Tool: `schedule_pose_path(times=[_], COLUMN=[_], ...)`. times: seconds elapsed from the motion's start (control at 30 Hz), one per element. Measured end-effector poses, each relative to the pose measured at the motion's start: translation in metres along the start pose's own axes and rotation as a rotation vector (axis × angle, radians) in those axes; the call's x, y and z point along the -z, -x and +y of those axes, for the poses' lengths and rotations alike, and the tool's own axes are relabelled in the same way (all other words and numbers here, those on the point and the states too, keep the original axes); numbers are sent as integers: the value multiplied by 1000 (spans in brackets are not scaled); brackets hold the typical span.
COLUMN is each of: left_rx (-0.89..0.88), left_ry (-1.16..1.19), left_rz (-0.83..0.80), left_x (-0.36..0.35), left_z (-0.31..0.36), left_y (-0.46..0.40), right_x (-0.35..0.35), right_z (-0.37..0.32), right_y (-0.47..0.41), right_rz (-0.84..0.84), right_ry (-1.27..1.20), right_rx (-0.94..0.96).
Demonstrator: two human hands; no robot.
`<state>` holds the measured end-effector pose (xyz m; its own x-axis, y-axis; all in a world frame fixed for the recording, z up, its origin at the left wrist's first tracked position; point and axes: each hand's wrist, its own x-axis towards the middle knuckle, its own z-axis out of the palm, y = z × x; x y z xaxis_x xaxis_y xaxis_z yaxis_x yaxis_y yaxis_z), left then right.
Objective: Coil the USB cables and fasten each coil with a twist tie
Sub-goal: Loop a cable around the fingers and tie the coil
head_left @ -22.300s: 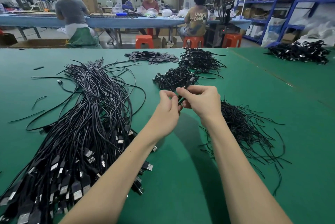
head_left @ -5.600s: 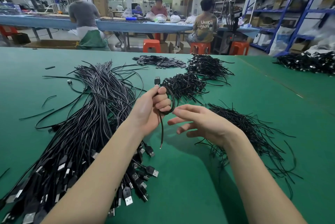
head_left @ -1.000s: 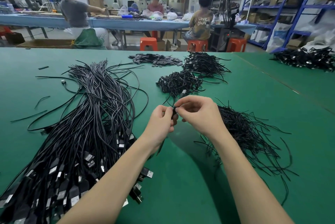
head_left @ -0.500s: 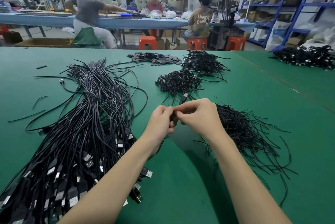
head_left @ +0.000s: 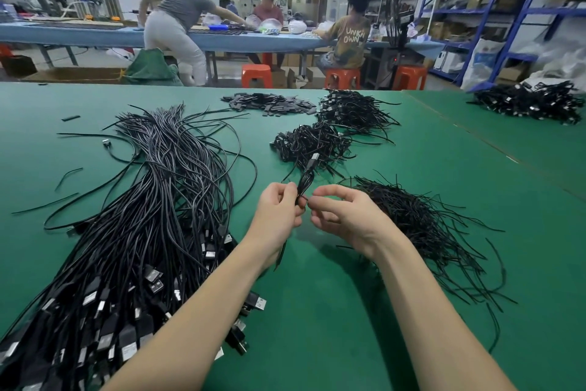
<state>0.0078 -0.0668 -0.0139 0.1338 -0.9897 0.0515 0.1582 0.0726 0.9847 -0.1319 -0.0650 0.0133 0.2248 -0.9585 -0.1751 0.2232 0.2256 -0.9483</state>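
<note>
My left hand (head_left: 277, 216) grips a coiled black USB cable (head_left: 305, 181) above the green table (head_left: 317, 327); its silver plug points away from me. My right hand (head_left: 344, 216) pinches the twist tie at the coil's waist, thumb and forefinger together, the other fingers loosely spread. A big bundle of uncoiled USB cables (head_left: 133, 232) lies to the left, plugs toward me. A heap of loose black twist ties (head_left: 421, 229) sits just right of my right hand. Two piles of finished coils (head_left: 310, 143) lie beyond my hands.
Flat black pieces (head_left: 269, 103) are heaped near the table's far edge. Another cable pile (head_left: 532, 100) lies on the adjoining table at right. Stray ties are scattered at the left. Several people work at a blue bench behind; orange stools and blue shelving stand beyond.
My hands have drawn slightly apart and lower; the coil now stands out above my fingers with its plug showing. A person at the back bench has leaned over it.
</note>
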Motion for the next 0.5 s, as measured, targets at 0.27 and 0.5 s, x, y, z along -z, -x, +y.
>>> schedule_pose_path(times=[0.27,0.5], left_rx=[-29,-62], left_ry=[128,228], left_rz=[-43,-209], left_x=[-2,-3], left_z=[2,9], left_y=[0,6], right_x=[4,18], right_z=[3,-27], right_y=[-6,-28], right_rz=[8,-74], right_ry=[-484,-56], right_rx=[-284,-228])
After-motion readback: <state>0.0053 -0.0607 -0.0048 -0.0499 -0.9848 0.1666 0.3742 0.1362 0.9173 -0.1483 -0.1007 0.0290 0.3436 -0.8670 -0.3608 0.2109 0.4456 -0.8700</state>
